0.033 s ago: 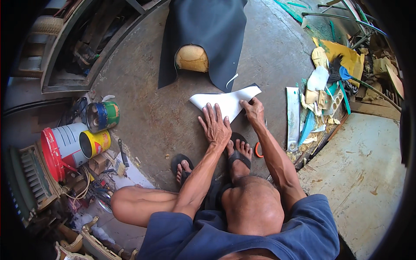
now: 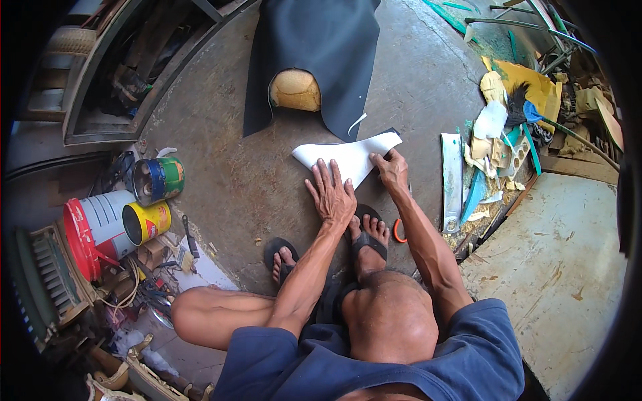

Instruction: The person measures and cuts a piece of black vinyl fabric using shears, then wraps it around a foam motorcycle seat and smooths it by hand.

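A roughly triangular white piece of sheet material (image 2: 356,158), with a dark underside peeking out along its far edge, lies on the floor ahead of my feet. My left hand (image 2: 333,200) rests flat on its near left part, fingers stretched out. At the right side, my right hand (image 2: 393,170) pinches the piece between thumb and fingers. Just beyond it spreads a large black sheet (image 2: 321,40), draped over something; yellowish foam (image 2: 294,90) shows in its rounded cutout. An orange loop (image 2: 399,230), partly hidden, lies beside my right forearm.
To the left stand a red-and-white bucket (image 2: 110,227), a yellow can (image 2: 148,222) and a blue-green can (image 2: 159,179), near scattered tools. On the right are a flat metal strip (image 2: 452,180), a heap of scraps (image 2: 498,144) and a worn pale board (image 2: 548,274).
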`<state>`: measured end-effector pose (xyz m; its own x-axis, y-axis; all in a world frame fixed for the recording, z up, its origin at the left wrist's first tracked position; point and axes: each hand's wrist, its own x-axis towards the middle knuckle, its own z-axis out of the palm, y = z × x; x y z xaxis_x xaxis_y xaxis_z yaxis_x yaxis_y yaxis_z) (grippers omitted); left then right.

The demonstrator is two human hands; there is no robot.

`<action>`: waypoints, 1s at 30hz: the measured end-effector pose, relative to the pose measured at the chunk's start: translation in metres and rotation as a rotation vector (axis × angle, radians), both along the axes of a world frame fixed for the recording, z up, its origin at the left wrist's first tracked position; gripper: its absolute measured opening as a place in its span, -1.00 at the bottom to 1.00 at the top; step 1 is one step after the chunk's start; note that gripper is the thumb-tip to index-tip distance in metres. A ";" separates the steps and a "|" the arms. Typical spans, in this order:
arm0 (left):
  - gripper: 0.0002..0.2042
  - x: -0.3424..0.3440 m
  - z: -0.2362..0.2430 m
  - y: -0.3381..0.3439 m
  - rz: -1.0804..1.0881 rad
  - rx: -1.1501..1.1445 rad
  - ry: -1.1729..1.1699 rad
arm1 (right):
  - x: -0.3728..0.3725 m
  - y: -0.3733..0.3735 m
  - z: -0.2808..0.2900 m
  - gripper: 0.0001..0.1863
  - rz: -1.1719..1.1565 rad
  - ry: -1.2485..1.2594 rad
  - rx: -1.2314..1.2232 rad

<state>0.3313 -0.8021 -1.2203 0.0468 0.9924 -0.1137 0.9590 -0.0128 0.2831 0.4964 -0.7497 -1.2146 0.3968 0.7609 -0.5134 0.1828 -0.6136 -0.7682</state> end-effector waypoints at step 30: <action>-0.29 0.008 -0.009 -0.003 0.041 -0.087 0.059 | 0.005 0.000 -0.001 -0.59 0.174 -0.236 0.043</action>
<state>0.3398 -0.8048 -1.2296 -0.0033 0.9797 -0.2005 0.9733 0.0491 0.2242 0.5013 -0.7492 -1.2160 0.3629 0.8470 -0.3884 0.4588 -0.5252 -0.7167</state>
